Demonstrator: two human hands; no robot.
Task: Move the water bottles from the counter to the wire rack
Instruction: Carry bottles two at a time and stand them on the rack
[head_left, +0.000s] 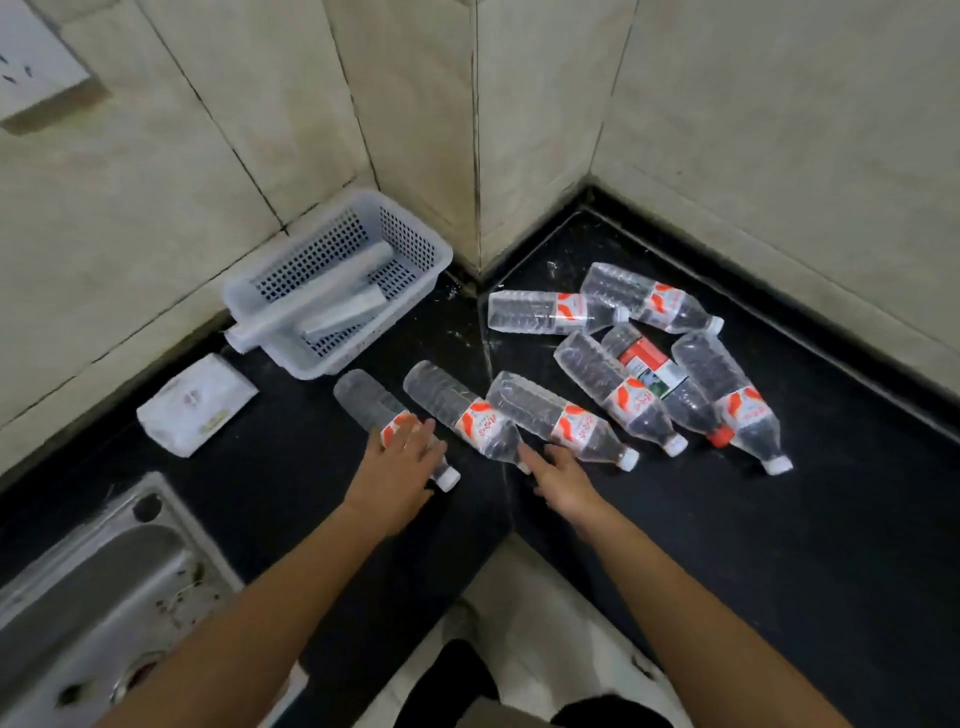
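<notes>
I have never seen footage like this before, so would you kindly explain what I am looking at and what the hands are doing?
There is no machine here. This single picture comes from a camera worn on a person's head, looking down at their own two bare arms over a black counter in a tiled corner. Eight clear water bottles lie on their sides on it. The left hand rests on the leftmost bottle, fingers spread, not closed around it. The right hand reaches toward the next bottle, open and holding nothing. Also visible: a white basket holding rolls, a white packet, and a steel sink at lower left. No wire rack shows.
</notes>
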